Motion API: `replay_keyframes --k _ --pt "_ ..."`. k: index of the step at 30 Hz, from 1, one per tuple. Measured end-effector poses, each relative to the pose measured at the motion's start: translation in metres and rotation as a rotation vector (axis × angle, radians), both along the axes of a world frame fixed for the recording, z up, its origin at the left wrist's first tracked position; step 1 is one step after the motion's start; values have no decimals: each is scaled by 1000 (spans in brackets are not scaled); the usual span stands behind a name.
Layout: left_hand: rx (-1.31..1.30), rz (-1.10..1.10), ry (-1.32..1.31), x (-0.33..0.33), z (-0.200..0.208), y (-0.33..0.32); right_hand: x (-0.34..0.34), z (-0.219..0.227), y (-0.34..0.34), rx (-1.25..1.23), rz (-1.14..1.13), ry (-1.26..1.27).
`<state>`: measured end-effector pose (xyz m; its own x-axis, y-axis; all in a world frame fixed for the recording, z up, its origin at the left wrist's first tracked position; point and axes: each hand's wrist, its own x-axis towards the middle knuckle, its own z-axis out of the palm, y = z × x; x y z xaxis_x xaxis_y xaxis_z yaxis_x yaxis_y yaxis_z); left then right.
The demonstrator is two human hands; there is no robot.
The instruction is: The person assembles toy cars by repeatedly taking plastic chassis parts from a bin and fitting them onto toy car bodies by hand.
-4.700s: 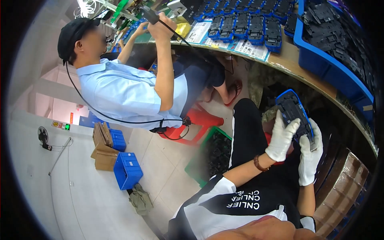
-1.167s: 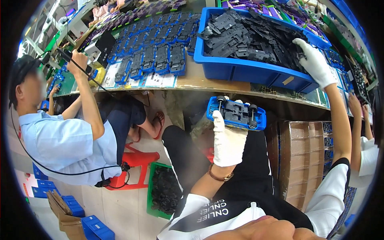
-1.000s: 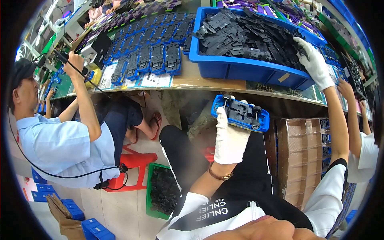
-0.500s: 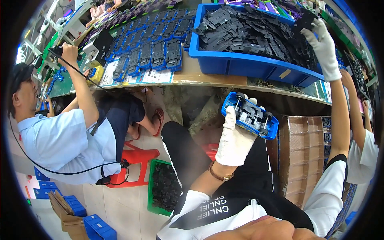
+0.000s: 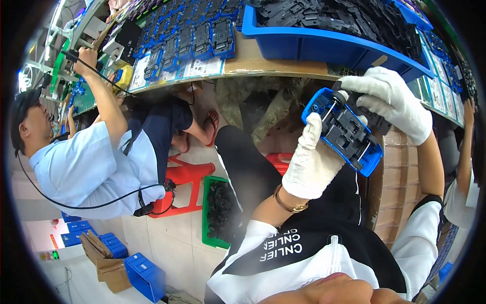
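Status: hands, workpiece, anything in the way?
White-gloved left hand grips blue plastic toy car, axles facing camera. White-gloved right hand holds black plastic plate beside it. Right hand partly covers plate; contact with car unclear.

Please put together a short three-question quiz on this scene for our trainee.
1. In which grip does the wheeled car rest?
2. True or false: the blue bin on the table holds black parts.
3. What colour is the floor crate holding dark pieces: (a) red, (b) green, (c) white?

Key: 1. The left grip. 2. True. 3. (b) green.
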<state>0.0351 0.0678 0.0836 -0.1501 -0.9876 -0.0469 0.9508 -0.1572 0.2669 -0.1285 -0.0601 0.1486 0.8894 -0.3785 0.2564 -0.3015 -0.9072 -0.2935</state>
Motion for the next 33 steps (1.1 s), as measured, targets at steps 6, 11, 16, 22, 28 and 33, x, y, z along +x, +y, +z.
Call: replay_keyframes --k 6,11,16,22,28,33 --pt "-12 38 165 1 -22 -9 2 -16 32 -294 -146 -29" --pt "104 111 98 -7 -17 -9 3 -44 36 -357 -195 15" --pt "62 114 145 -3 -26 -14 3 -50 36 -321 -210 26" --pt "79 146 151 -10 -24 -15 0 -63 36 -363 -282 -23" --pt "54 201 119 -12 -33 -20 -9 -32 60 -134 -463 -341" --pt "-82 271 -47 -19 -40 -19 17 -30 85 -92 -311 -186"
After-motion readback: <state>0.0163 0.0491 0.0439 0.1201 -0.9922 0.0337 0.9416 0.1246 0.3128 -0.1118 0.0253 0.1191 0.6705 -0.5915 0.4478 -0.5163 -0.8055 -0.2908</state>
